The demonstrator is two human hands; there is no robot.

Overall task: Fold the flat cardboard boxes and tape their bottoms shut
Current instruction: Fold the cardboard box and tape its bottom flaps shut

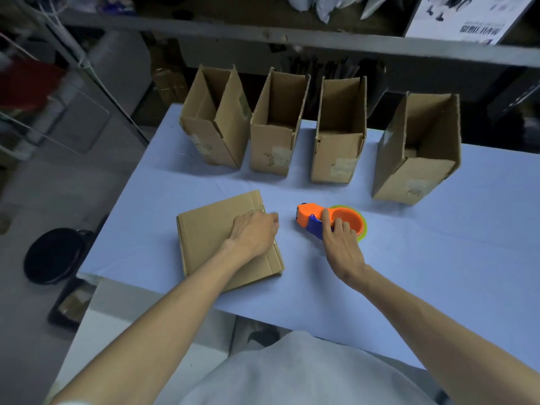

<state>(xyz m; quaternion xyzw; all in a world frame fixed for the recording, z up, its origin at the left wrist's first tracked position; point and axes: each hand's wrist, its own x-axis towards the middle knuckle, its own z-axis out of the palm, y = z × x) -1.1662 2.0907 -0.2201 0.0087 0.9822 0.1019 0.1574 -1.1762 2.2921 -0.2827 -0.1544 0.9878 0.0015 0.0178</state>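
Observation:
A flat cardboard box [204, 241] lies on the blue table [438, 258] near its front left. My left hand [254, 232] rests palm down on the flat box's right part, fingers curled at its right edge. An orange and blue tape dispenser [312, 217] with a yellow-green roll lies just right of the box. My right hand [342, 244] lies over the dispenser's near side, fingers on its orange hub and blue handle. Several folded boxes stand open-topped in a row at the back, among them the leftmost box [216, 127] and the rightmost box [420, 150].
A metal shelf rail [263, 33] runs behind the table. A black round stool [52, 255] stands on the floor to the left. A dark tray [70, 305] lies on the floor near the table's front left corner. A printed sheet [467, 21] hangs top right.

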